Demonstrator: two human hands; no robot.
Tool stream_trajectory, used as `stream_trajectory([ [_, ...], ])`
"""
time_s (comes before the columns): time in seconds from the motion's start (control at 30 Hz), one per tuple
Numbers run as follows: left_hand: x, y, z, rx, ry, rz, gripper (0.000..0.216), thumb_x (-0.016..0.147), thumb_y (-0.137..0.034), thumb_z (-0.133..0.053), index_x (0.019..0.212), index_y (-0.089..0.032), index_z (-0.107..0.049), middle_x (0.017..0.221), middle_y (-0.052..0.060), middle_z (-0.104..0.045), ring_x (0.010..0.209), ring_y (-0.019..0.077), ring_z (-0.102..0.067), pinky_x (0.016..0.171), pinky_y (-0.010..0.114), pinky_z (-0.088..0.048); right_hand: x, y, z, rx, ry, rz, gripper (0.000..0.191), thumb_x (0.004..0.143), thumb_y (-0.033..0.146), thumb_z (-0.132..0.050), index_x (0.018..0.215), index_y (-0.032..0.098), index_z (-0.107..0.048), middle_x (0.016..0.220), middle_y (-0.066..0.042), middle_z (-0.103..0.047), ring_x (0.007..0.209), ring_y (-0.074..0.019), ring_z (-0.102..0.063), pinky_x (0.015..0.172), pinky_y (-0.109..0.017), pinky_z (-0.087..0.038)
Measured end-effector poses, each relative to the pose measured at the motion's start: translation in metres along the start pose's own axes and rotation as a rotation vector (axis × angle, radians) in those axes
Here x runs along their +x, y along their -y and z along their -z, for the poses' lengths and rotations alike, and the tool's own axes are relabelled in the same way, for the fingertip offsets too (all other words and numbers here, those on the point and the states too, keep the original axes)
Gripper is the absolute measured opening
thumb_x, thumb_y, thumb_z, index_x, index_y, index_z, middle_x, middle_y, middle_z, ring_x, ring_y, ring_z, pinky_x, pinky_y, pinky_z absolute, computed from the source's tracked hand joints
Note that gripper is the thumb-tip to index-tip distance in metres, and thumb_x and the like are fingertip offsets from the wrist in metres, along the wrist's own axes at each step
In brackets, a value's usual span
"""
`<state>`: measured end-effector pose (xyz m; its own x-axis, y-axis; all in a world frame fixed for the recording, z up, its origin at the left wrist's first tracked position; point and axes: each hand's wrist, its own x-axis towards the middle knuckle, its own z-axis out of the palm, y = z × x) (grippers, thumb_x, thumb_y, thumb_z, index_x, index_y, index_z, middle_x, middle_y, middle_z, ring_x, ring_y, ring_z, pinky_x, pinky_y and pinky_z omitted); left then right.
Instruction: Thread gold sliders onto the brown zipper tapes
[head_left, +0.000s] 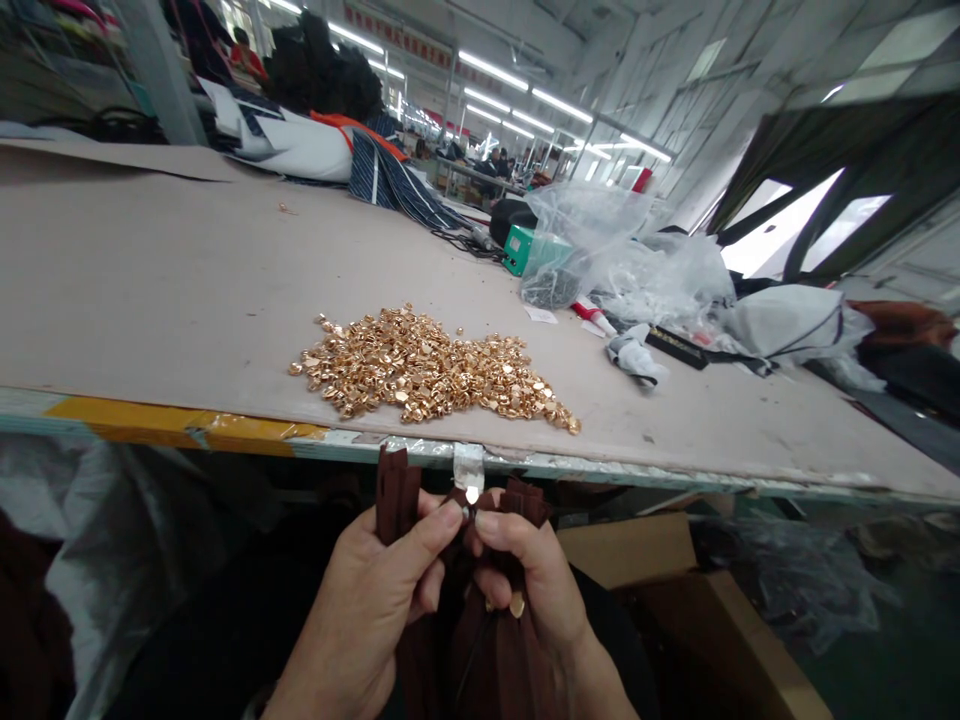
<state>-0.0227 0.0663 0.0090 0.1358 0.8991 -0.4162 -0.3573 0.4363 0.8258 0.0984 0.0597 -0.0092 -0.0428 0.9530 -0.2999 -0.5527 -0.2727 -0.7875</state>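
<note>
Head-worn view: we face forward and down, left hand and right hand close below, near edge of the surface just beyond.

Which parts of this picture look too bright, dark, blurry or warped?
In the head view, ceiling lights and window glare white; in the head view, gold pieces glint; in the head view, the space under the table is dim; in the head view, the distant room is soft and outer edges look stretched.

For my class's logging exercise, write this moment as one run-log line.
left fingers: holding dark-brown fabric strips | right fingers: likewise | small gold-coloured metallic pieces: heaped on flat beige tabletop
</note>
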Motion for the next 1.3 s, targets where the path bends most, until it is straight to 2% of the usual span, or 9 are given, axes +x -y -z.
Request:
stream_trajectory([
  [0.23,0.001,0.002,-0.001,0.022,0.006,-0.058,0.028,0.072,-0.039,-0.072,0.066,-0.017,-0.056,0.040,-0.009,-0.041,0.038,0.0035,-0.032,0.038,0.014,-0.024,-0.001,0.000,-0.005,0.000,-0.038,0.041,0.025,0.067,0.032,-0.071,0.058,0.013,-0.056,0.040,0.006,-0.045,0.028,-0.0015,-0.031,0.029,-0.012,-0.022],
  [0.4,0.004,0.003,0.000,0.173,0.005,-0.135,0.030,0.075,-0.044,-0.068,0.069,-0.017,-0.058,0.043,-0.009,-0.042,0.042,0.0049,-0.036,0.042,0.015,-0.030,-0.001,0.001,-0.008,-0.065,-0.076,0.117,0.027,0.070,0.033,-0.072,0.061,0.015,-0.055,0.043,0.006,-0.049,0.029,-0.0018,-0.034,0.031,-0.013,-0.024],
  [0.67,0.001,-0.001,-0.001,0.269,0.026,-0.135,0.036,0.074,-0.051,-0.065,0.064,-0.018,-0.055,0.037,-0.008,-0.040,0.036,0.0055,-0.030,0.036,0.016,-0.024,-0.002,0.024,0.000,-0.500,-0.081,0.207,0.030,0.077,0.043,-0.069,0.071,0.015,-0.058,0.040,0.008,-0.046,0.033,-0.0041,-0.037,0.035,-0.014,-0.026],
  [0.8,-0.002,-0.002,-0.001,0.208,0.036,-0.128,0.032,0.073,-0.049,-0.067,0.069,-0.018,-0.060,0.041,-0.008,-0.043,0.036,0.0057,-0.034,0.035,0.015,-0.027,0.001,0.032,-0.003,-0.709,-0.076,0.265,0.030,0.080,0.040,-0.065,0.066,0.015,-0.057,0.042,0.007,-0.045,0.037,-0.0062,-0.040,0.038,-0.018,-0.030],
  [0.93,0.001,-0.002,-0.003,0.141,0.015,-0.079,0.036,0.070,-0.050,-0.069,0.062,-0.018,-0.056,0.038,-0.008,-0.042,0.033,0.0054,-0.034,0.032,0.015,-0.025,0.004,0.035,-0.013,-0.958,-0.192,0.481,0.025,0.084,0.036,-0.060,0.068,0.017,-0.057,0.053,0.004,-0.054,0.049,-0.0103,-0.049,0.049,-0.022,-0.038],
  [1.03,0.005,-0.001,-0.004,0.111,-0.003,-0.058,0.041,0.071,-0.053,-0.067,0.057,-0.018,-0.050,0.037,-0.008,-0.041,0.032,0.0045,-0.032,0.031,0.015,-0.024,0.010,0.045,-0.024,-1.236,-0.345,0.699,0.022,0.085,0.033,-0.058,0.069,0.018,-0.057,0.060,0.002,-0.057,0.055,-0.0130,-0.051,0.055,-0.025,-0.037],
  [1.1,0.008,-0.001,-0.004,0.092,0.007,-0.038,0.039,0.071,-0.054,-0.067,0.063,-0.018,-0.053,0.042,-0.008,-0.043,0.033,0.0044,-0.034,0.032,0.015,-0.025,0.018,0.053,-0.030,-1.335,-0.434,0.791,0.021,0.085,0.033,-0.058,0.069,0.018,-0.057,0.059,0.002,-0.056,0.055,-0.0135,-0.049,0.056,-0.026,-0.036],
  [1.17,0.010,-0.001,-0.004,0.059,0.022,-0.001,0.036,0.069,-0.051,-0.071,0.073,-0.018,-0.059,0.047,-0.007,-0.048,0.036,0.0050,-0.039,0.034,0.014,-0.027,0.024,0.060,-0.033,-1.285,-0.395,0.796,0.020,0.085,0.033,-0.058,0.071,0.019,-0.057,0.060,0.003,-0.056,0.055,-0.0132,-0.050,0.056,-0.026,-0.037],
  [1.3,0.011,-0.003,-0.005,-0.039,0.062,0.062,0.033,0.064,-0.042,-0.077,0.081,-0.018,-0.063,0.059,-0.003,-0.061,0.043,0.0076,-0.050,0.038,0.015,-0.032,0.025,0.065,-0.033,-0.987,-0.049,0.602,0.014,0.086,0.032,-0.058,0.081,0.018,-0.059,0.065,0.004,-0.058,0.056,-0.0108,-0.051,0.056,-0.022,-0.040],
])
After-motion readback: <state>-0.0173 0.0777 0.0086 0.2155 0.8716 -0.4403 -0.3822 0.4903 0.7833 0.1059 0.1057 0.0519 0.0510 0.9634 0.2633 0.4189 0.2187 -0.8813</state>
